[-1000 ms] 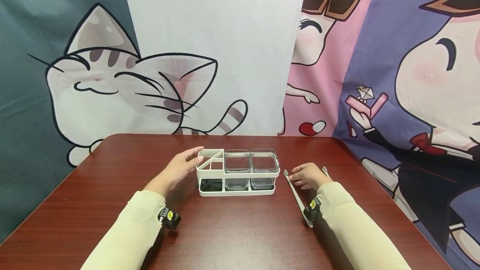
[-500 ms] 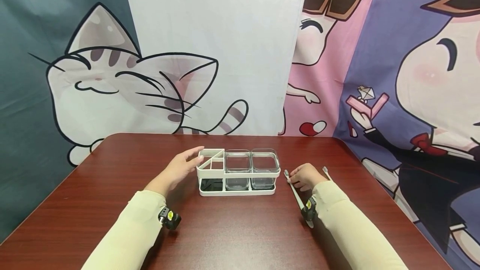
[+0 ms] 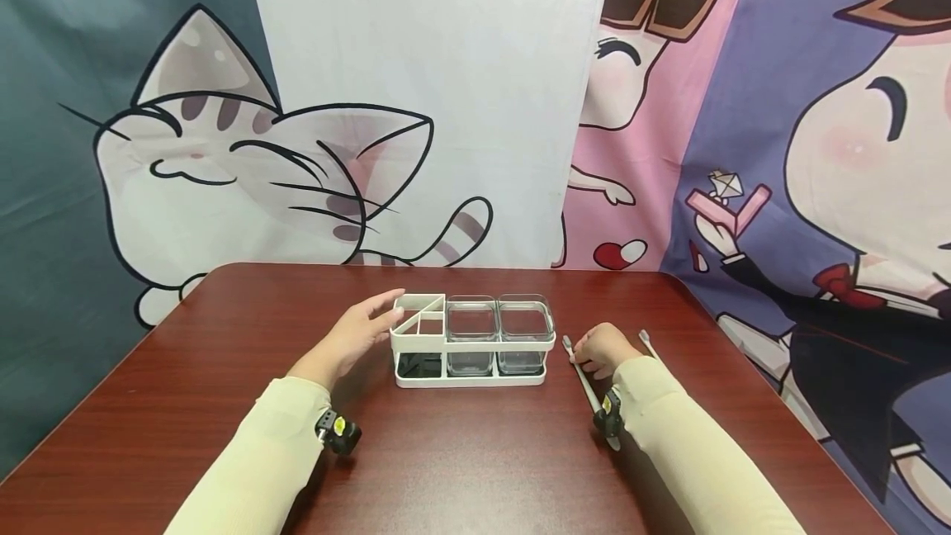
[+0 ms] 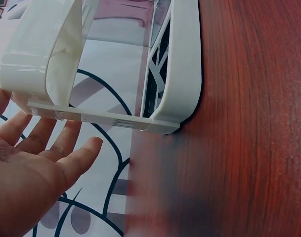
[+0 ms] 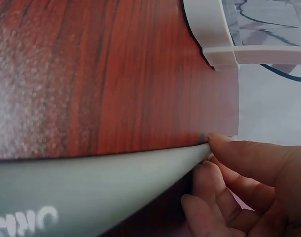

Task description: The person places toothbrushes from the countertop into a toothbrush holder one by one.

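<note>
A white toothbrush holder (image 3: 418, 343) stands mid-table, with two clear cups set in it, a left cup (image 3: 470, 364) and a right cup (image 3: 520, 363). My left hand (image 3: 355, 337) rests at the holder's left end, its fingers spread loosely and its fingertips right at the side wall (image 4: 26, 64). My right hand (image 3: 602, 348) is to the right of the holder. In the right wrist view, its thumb and forefinger pinch the narrow neck of a pale toothbrush (image 5: 91, 187), whose handle lies along the table towards me.
A second toothbrush (image 3: 645, 340) lies further right, mostly hidden behind the right sleeve (image 3: 698, 436). The holder's left part has small divided slots above a dark base (image 3: 419, 366). A cartoon-printed cloth (image 3: 446, 106) hangs behind the table (image 3: 468, 461).
My right hand has moved slightly left onto the toothbrush, and its fingers have closed on the neck. The left hand and holder stay in place.
</note>
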`<action>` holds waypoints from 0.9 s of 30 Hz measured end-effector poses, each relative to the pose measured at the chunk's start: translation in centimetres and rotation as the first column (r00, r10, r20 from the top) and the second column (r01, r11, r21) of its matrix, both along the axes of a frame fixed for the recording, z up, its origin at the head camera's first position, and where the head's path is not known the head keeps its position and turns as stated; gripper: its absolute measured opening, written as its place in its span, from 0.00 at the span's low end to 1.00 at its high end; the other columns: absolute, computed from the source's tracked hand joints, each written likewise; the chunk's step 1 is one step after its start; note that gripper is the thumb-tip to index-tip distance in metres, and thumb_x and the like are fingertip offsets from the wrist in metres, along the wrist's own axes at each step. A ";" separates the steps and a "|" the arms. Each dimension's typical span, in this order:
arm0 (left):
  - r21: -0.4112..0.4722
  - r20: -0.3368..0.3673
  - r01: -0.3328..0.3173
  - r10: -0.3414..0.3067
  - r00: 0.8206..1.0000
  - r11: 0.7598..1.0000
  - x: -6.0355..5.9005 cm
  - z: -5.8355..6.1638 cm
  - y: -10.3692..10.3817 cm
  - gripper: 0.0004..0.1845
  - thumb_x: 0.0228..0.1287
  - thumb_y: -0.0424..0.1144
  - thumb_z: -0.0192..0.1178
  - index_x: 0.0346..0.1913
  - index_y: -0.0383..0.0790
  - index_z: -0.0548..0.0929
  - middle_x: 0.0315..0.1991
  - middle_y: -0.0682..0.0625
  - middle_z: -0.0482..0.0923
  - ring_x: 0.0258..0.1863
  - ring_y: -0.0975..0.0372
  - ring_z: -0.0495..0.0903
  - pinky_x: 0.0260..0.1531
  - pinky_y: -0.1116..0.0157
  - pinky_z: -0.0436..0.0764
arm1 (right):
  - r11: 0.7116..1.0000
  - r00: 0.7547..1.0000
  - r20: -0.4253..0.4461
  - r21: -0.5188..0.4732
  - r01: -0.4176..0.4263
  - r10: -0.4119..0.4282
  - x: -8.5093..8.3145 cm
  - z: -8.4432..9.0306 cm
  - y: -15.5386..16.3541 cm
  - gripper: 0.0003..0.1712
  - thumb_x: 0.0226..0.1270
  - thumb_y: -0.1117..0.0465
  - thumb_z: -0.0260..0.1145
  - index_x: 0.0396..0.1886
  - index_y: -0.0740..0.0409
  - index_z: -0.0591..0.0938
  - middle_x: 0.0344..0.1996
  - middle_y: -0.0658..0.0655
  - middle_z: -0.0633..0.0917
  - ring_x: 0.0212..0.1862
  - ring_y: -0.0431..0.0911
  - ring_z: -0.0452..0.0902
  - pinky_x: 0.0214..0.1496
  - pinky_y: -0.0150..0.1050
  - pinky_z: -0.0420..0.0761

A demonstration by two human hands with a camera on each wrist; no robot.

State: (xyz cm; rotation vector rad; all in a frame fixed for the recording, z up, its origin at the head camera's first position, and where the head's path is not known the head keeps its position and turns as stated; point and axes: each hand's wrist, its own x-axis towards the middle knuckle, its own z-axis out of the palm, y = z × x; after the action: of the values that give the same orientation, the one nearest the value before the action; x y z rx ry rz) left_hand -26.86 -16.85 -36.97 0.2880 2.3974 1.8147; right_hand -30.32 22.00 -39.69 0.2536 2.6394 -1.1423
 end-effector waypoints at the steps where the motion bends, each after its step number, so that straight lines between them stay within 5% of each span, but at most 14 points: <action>1: 0.004 0.003 -0.001 0.001 1.000 1.000 0.0 0.0 0.0 0.28 0.74 0.37 0.50 0.73 0.39 0.60 0.73 0.36 0.54 0.69 0.44 0.62 0.65 0.48 0.66 | 1.000 1.000 -0.002 0.003 -0.004 0.004 0.0 0.0 -0.1 0.05 0.54 0.71 0.71 0.22 0.64 0.82 0.20 0.54 0.83 0.30 0.50 0.83 0.37 0.50 0.85; 17: 0.006 0.017 -0.017 0.017 1.000 1.000 0.1 0.0 0.2 0.29 0.74 0.40 0.51 0.74 0.39 0.60 0.73 0.36 0.53 0.68 0.43 0.63 0.65 0.46 0.64 | 1.000 1.000 -0.026 0.012 -0.010 0.011 0.2 0.1 -0.5 0.02 0.51 0.72 0.66 0.23 0.69 0.81 0.24 0.63 0.84 0.31 0.52 0.83 0.35 0.50 0.86; 27: 0.004 0.038 -0.035 0.035 0.999 0.999 0.1 -0.2 0.3 0.29 0.73 0.42 0.52 0.73 0.42 0.61 0.74 0.38 0.54 0.68 0.44 0.64 0.65 0.48 0.66 | 0.999 0.999 -0.023 0.003 0.034 -0.034 -0.3 0.1 -0.5 0.03 0.52 0.70 0.66 0.22 0.67 0.82 0.21 0.59 0.83 0.27 0.48 0.80 0.36 0.49 0.86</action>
State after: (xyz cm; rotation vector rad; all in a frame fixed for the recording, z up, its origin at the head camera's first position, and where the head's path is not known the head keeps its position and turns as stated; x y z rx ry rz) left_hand -26.78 -16.60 -37.15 0.2111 2.3872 1.8239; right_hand -30.62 21.53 -39.56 0.2887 2.6674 -1.1576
